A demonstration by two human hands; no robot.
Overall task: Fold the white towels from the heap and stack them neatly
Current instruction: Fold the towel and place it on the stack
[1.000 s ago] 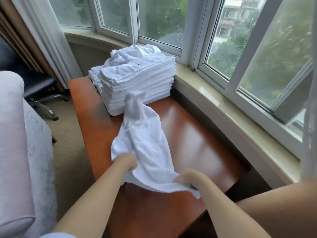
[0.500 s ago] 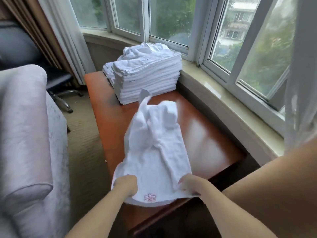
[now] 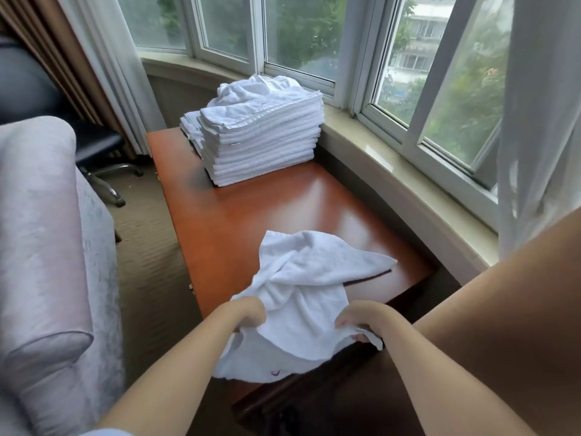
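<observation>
The towel (image 3: 309,284) lies crumpled at the near edge of the wooden surface (image 3: 283,209), its lower hem hanging off that edge, where a small red embroidered mark shows. The left hand (image 3: 248,313) grips the towel's near left part with fingers curled into the cloth; the right hand (image 3: 361,319) pinches the near right part, fingers bent round a bunched edge. Both hold it just above the near edge, and the far half rests in loose folds on the surface. At the far end of the surface, close to the window sill (image 3: 393,171), stands the stack of folded towels (image 3: 261,143), with a few unfolded ones heaped on top (image 3: 254,89) and behind it.

The step in hand seems to be spreading this towel out before the first fold. The next move likely calls for finding its two near corners, drawing them apart until the cloth lies flat, then folding edge to edge.
</observation>
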